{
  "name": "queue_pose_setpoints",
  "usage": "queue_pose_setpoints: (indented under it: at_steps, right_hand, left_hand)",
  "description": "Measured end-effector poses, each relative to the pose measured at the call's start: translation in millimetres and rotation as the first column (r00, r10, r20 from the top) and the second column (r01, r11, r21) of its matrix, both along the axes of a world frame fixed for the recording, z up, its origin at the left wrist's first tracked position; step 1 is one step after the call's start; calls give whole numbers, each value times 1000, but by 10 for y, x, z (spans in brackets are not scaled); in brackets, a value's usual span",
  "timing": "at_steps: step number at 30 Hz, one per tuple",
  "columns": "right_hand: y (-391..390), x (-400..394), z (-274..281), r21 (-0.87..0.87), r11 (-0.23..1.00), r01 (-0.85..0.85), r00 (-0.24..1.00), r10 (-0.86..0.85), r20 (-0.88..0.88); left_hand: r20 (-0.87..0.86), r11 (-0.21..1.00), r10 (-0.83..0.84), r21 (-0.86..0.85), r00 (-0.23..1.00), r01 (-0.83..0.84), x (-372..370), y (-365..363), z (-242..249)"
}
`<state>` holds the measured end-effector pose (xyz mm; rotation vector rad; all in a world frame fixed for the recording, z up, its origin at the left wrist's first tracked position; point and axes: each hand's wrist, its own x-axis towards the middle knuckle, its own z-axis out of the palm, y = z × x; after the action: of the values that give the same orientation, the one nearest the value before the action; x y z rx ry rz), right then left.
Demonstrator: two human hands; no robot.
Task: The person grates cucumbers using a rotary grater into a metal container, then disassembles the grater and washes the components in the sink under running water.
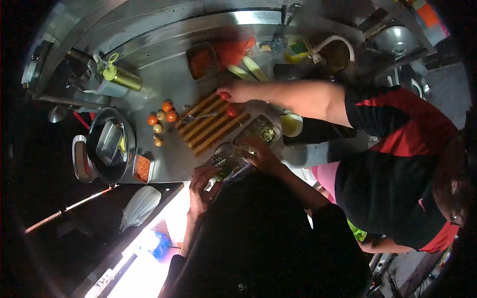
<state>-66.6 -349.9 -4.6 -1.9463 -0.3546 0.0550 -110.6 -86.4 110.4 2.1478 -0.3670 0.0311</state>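
Observation:
My left hand [201, 186] is at the counter's front edge, its fingers curled against the side of a small clear container [223, 166] with chopped greens inside. My right hand [259, 153] is between that container and a metal tray [279, 130] of chopped greens [266, 130]. Its fingers are bent together, with pale green bits at the tips. Behind both hands lies a striped wooden cutting board [198, 130] with a spoon [201, 117] on it. A co-worker's hand [233, 92] holds a red tomato [225, 96] above the board, near another tomato [232, 110].
Several tomatoes and onions [158, 128] sit left of the board. Further left are a large dark bowl [130, 144] and a small tray of orange shreds [143, 169]. A green bottle [121, 77] stands behind. The co-worker's arm [298, 99] crosses from the right.

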Motion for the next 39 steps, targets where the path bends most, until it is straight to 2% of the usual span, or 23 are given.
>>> queue_pose_setpoints:
  at_steps: [3, 5, 8, 9, 10, 11, 13, 15, 18, 21, 24, 30, 32, 34, 37, 39]
  right_hand:
    - [-7, 42, 44, -24, 999, 29, 999, -28, 41]
    - [-60, 102, -30, -77, 997, -18, 999, 21, 35]
    - [-151, 99, -5, -246, 969, 16, 985, 26, 168]
    - [-166, 90, 21, -314, 948, 54, 971, 23, 237]
    - [-159, 40, -89, -40, 998, 53, 987, -46, 156]
    - [-133, -31, -237, 236, 969, 75, 994, -90, 56]
    - [-115, -25, -131, 302, 946, 120, 993, -111, -47]
    - [-189, -41, 48, -105, 987, 120, 992, -124, -34]
    - [-228, -55, -35, -229, 973, 27, 999, -33, -25]
    - [-169, -50, -121, -385, 922, -42, 983, 108, 152]
    - [-23, -23, -113, -377, 926, 8, 974, 79, 214]
    - [-5, 110, -409, -243, 970, -16, 956, 86, 280]
    - [-85, 126, -455, -278, 961, 13, 949, 75, 305]
    - [-168, 63, -621, -384, 908, 167, 914, 3, 406]
    - [-322, 166, -661, -437, 883, 172, 945, -23, 326]
    - [-351, 230, -634, -380, 906, 186, 929, -36, 368]
  left_hand:
    - [6, 999, -12, -32, 1000, 12, 22, 4, 47]
    - [0, 999, -24, -44, 1000, 24, 26, 24, 53]
    - [-36, 989, -7, -148, 999, 1, -21, 38, -94]
    - [-18, 994, -21, -110, 1000, 19, -4, 47, -64]
    - [-1, 997, -37, -72, 999, 37, 27, 52, 0]
    - [14, 998, -54, -35, 998, 54, 47, 58, 48]
    - [-7, 997, -66, -38, 998, 66, 69, 75, 81]
    - [-28, 996, -72, -45, 997, 71, 78, 87, 101]
    - [-48, 995, -80, -57, 996, 77, 96, 98, 125]
    - [-62, 996, -79, -48, 995, 76, 119, 86, 146]
    - [-97, 997, -69, -44, 993, 64, 109, 80, 150]
    - [-100, 996, -76, -56, 992, 71, 124, 115, 122]
    - [-86, 996, -86, -45, 993, 83, 137, 96, 193]
    - [-103, 994, -92, -64, 990, 86, 139, 105, 158]
    - [-82, 994, -95, -66, 992, 90, 132, 122, 134]
    - [-66, 994, -100, -50, 993, 97, 142, 124, 144]
